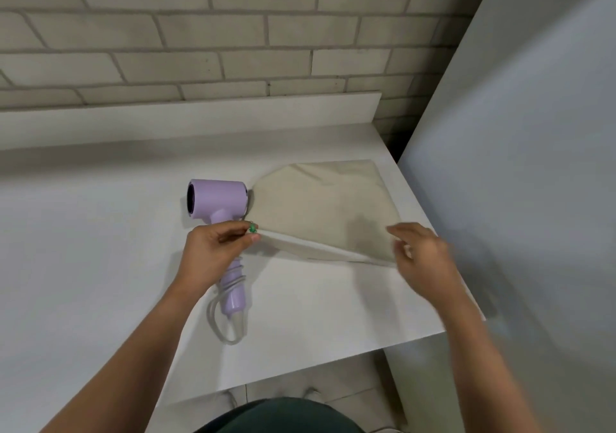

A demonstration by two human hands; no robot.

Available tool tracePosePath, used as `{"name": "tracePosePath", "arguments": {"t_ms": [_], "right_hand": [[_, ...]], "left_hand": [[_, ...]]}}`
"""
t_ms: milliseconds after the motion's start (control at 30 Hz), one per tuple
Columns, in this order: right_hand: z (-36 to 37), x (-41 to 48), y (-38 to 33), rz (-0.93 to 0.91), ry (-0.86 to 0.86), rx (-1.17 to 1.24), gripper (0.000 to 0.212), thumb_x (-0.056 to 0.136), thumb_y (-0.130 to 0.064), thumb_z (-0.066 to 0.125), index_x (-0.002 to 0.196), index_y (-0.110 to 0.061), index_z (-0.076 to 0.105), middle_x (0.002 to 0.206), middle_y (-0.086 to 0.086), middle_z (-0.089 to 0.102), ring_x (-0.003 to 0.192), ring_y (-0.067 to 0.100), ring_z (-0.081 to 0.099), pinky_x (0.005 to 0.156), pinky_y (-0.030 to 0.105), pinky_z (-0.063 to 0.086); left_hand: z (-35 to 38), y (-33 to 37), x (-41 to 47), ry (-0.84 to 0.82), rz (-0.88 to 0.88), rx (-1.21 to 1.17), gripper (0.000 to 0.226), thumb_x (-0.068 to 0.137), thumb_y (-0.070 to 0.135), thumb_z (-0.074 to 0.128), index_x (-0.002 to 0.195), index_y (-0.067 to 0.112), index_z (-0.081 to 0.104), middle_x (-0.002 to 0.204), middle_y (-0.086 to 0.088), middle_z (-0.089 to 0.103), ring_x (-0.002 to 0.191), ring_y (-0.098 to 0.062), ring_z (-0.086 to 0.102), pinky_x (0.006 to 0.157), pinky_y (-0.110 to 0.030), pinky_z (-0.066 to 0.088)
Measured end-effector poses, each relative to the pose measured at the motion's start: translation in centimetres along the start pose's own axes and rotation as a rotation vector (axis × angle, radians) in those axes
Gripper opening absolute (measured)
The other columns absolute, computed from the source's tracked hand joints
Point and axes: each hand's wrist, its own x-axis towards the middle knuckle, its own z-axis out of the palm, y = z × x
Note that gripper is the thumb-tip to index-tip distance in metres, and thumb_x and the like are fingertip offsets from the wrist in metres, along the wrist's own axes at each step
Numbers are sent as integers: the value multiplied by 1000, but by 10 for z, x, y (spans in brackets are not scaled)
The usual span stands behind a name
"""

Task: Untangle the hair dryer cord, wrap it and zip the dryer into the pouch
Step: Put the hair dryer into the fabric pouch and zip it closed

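Already the cord lay coiled round the handle of the lilac hair dryer, which rested on the white counter just left of the beige pouch. The left hand pinched a small green zip pull at the pouch's near corner; the right hand, blurred, fingers loosely spread, touched the opposite edge. Judged step: opening the pouch. Next, the mouth needs spreading wide enough for the dryer.

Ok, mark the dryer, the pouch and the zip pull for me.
dryer (pixel 218 202): head view, on the lilac barrel.
pouch (pixel 326 209): head view, mid cloth panel.
zip pull (pixel 253 228): head view, green tab at left fingertips.
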Motion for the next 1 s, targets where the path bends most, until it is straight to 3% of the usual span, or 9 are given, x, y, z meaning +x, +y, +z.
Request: {"name": "tracePosePath", "arguments": {"t_ms": [67,167,267,433,500,633,733,933,1000], "right_hand": [[6,10,-70,23,-77,247,19,99,-22,68,114,-16,78,110,-3,74,81,13,68,83,9,49],[30,22,-143,-7,-282,363,38,102,-48,59,130,-25,71,111,-7,74,87,10,67,90,22,49],[48,27,-176,-96,-277,344,43,105,-46,54,141,-24,62,108,-1,73,95,20,67,90,36,52],[59,24,-181,-128,-168,285,18,100,-28,67,112,-18,76,96,4,75,86,27,68,79,43,55],[56,25,-180,-74,-202,318,15,98,-28,70,105,-17,77,94,2,78,87,26,70,79,43,56],[50,27,-178,-1,-267,314,10,96,-29,72,96,-19,75,86,-2,78,81,20,70,76,36,56],[47,30,-171,68,-311,322,10,95,-31,71,89,-23,73,77,-7,75,75,17,67,69,31,52],[39,30,-141,132,-432,173,22,104,-32,53,93,-19,67,80,1,74,80,26,70,78,41,59],[36,29,-126,157,-408,141,24,105,-32,52,93,-16,66,85,3,74,80,29,69,78,43,59]], "left_hand": [[1,6,-1,-12,29,11,17,81,11,85,94,21,81,90,17,79,81,5,71,83,-14,55],[1,15,-4,-47,110,28,24,82,9,84,91,31,80,89,16,79,84,2,74,86,-17,57],[1,23,-8,-103,198,82,51,89,4,76,84,54,78,85,22,78,82,4,73,79,-9,52],[-1,25,-12,-111,246,99,64,88,1,76,85,65,72,86,30,75,87,5,73,82,-6,50],[-3,24,-13,-123,246,99,61,88,3,77,83,63,73,85,30,75,87,5,73,82,-6,50],[-4,22,-11,-157,244,113,34,87,5,78,92,39,79,90,19,79,88,-2,75,85,-14,55],[-3,24,-8,-172,234,112,20,86,12,81,93,30,80,90,18,79,87,-2,75,82,-12,55],[-15,17,2,-117,199,93,12,86,11,81,96,17,81,93,9,79,90,-8,75,87,-21,58],[-19,15,6,-144,218,146,16,90,11,77,103,19,81,96,7,78,92,-6,73,87,-17,56]]}}
